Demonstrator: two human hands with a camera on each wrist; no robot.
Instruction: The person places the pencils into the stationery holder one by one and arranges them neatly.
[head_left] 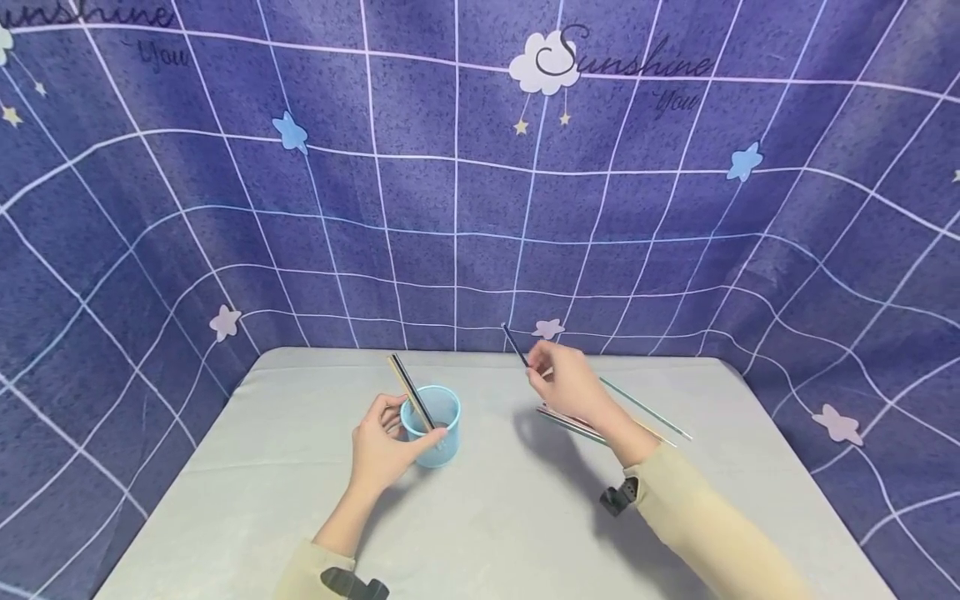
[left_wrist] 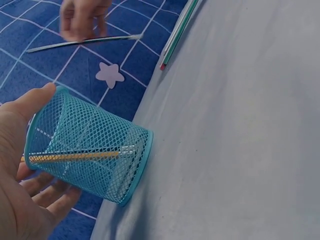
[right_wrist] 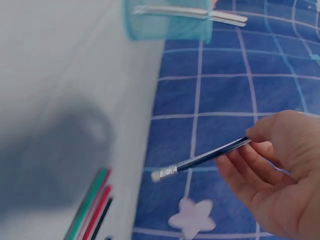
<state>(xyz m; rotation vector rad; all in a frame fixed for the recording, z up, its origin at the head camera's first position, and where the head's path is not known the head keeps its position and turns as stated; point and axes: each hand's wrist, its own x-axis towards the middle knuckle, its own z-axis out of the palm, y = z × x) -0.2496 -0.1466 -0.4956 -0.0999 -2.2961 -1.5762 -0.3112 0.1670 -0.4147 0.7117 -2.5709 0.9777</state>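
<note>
Right hand (head_left: 566, 379) pinches dark pencil (right_wrist: 214, 153), eraser end down, long axis aslant. Left hand (head_left: 381, 447) grips mesh cup (left_wrist: 95, 127), upright, pencils (head_left: 409, 381) leaning inside, well left of right hand. Loose pencils (right_wrist: 86, 207) on table (head_left: 487, 533), nearer right hand.

This appears to be a screened-off tabletop booth; what kind of room lies beyond is hidden. Blue-purple fabric (head_left: 420, 192) printed with a pale grid, stars (head_left: 745, 162) and a cloud (head_left: 534, 77) hangs along the far, left and right sides of a pale, cloth-covered table (head_left: 480, 517).
</note>
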